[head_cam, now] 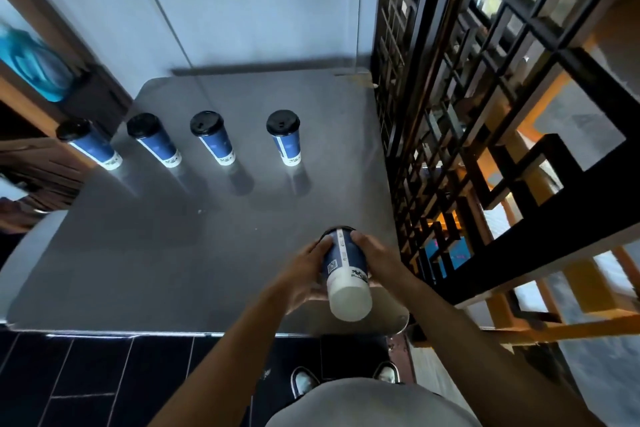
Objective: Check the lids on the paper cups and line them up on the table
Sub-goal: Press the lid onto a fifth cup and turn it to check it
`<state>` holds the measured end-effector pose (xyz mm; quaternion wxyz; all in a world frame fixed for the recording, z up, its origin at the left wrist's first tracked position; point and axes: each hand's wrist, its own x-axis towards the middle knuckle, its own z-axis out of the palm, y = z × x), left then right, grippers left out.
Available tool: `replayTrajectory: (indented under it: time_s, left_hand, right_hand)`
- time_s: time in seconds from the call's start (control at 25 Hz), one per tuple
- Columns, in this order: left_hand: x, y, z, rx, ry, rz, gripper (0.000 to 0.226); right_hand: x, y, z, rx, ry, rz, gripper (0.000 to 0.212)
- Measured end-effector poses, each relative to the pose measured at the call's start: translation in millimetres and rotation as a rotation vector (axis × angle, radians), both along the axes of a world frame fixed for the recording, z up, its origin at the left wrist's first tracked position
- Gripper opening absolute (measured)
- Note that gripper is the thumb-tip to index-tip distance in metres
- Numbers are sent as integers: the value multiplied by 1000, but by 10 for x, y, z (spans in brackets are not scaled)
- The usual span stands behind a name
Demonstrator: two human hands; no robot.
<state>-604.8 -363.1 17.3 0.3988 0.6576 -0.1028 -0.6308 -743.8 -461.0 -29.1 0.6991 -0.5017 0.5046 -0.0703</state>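
Observation:
I hold a blue paper cup (346, 267) with a white base over the table's near right corner. It is tipped so its white bottom faces me and its black lid points away. My left hand (304, 270) grips its left side and my right hand (372, 258) its right side, fingers near the lid rim. Several more blue cups with black lids stand upright in a row across the far part of the grey table (173, 253), among them the rightmost cup (284, 137), another cup (211, 137) and the leftmost cup (88, 144).
A black lattice screen (485, 114) runs along the table's right edge. A pale wall is behind the table, with a wooden frame and a blue bottle (31, 62) at far left. Dark floor tiles and my shoes (304, 383) lie below the near edge.

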Motion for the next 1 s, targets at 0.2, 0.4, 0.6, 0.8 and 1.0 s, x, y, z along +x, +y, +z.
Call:
replayTrajectory:
  time_s: [0.2, 0.4, 0.6, 0.8, 1.0]
  left_hand:
    - [0, 30, -312, 89, 174, 155, 83]
    - [15, 65, -240, 69, 24, 83, 44]
    - [84, 35, -361, 163, 126, 84, 93]
    - [98, 13, -282, 106, 56, 2, 68]
    - [108, 35, -321, 51, 54, -19, 73]
  right_hand:
    - [114, 216, 97, 174, 84, -71, 39]
    - [134, 232, 83, 181, 91, -80, 41]
    - [158, 228, 125, 166, 69, -79, 34]
    - [180, 249, 175, 148, 91, -69, 32]
    - [212, 270, 162, 150, 88, -70, 36]
